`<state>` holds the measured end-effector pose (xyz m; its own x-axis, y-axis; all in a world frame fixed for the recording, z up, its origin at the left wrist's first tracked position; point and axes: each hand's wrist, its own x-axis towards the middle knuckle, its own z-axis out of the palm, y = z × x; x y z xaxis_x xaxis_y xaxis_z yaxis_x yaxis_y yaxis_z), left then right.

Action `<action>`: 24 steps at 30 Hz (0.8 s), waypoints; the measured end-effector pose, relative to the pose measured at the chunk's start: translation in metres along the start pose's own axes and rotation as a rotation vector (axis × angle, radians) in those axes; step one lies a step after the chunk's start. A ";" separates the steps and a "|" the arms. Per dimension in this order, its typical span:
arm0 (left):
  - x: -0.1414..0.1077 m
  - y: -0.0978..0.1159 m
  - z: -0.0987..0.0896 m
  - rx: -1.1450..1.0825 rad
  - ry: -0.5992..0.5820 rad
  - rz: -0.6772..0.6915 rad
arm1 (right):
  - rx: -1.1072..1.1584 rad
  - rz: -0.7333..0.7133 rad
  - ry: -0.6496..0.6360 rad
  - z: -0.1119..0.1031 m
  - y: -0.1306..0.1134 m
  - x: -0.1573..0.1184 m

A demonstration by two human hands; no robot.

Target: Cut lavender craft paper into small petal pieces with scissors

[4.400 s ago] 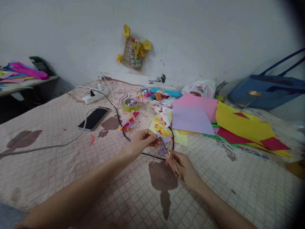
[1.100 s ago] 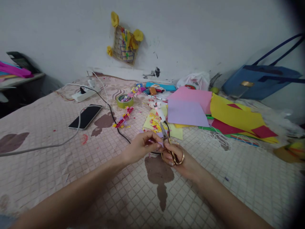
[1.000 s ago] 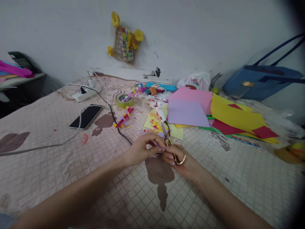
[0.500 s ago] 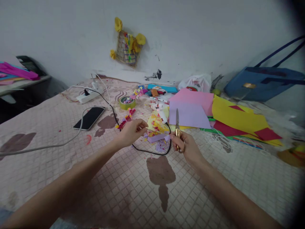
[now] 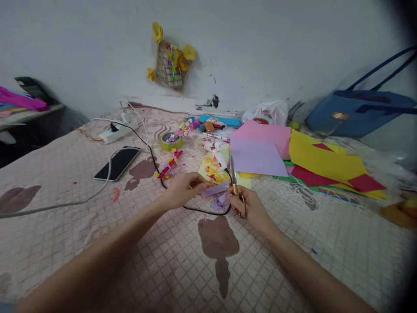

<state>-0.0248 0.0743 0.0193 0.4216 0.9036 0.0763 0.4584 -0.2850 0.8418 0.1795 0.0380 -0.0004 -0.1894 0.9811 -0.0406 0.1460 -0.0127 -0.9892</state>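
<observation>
My right hand (image 5: 247, 206) grips gold-handled scissors (image 5: 234, 184), their blades pointing away from me and looking closed. In a pinch over the left side of the paper scraps, my left hand (image 5: 186, 190) has thumb and fingertips together; whatever is between them is too small to make out. Purple paper strips (image 5: 213, 190) lie between the two hands. Just beyond are yellow and red paper scraps (image 5: 213, 169) on a pale yellow sheet, beside a white glue gun (image 5: 220, 160) with a black cord.
A phone (image 5: 117, 164), a power strip (image 5: 119, 131) and a tape roll (image 5: 171, 141) are on the left. Red flower-trimmed strips (image 5: 169, 164) lie beyond my left hand. Purple paper (image 5: 257, 156), yellow paper (image 5: 325, 163) and white string (image 5: 301, 191) spread to the right, near a blue bag (image 5: 345, 115).
My right hand has moved slightly left and nearer to me, the scissors now tilting left. My left hand has shifted a little right and lower, toward the purple strips. The view has shifted slightly.
</observation>
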 end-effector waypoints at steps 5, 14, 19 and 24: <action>-0.012 0.015 0.030 -0.295 -0.168 -0.082 | -0.039 -0.053 -0.042 0.005 -0.003 -0.005; -0.012 0.014 0.034 -0.428 -0.169 -0.151 | 0.078 0.000 -0.079 0.004 -0.003 -0.010; -0.006 0.023 0.037 -0.452 -0.150 -0.177 | 0.087 -0.010 -0.013 0.003 -0.006 -0.011; 0.000 0.030 0.037 -0.554 -0.127 -0.220 | 0.091 -0.039 0.127 0.001 -0.005 -0.012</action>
<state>0.0178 0.0536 0.0243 0.4686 0.8677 -0.1660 0.0842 0.1432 0.9861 0.1804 0.0261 0.0047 -0.0682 0.9976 0.0107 0.0516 0.0142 -0.9986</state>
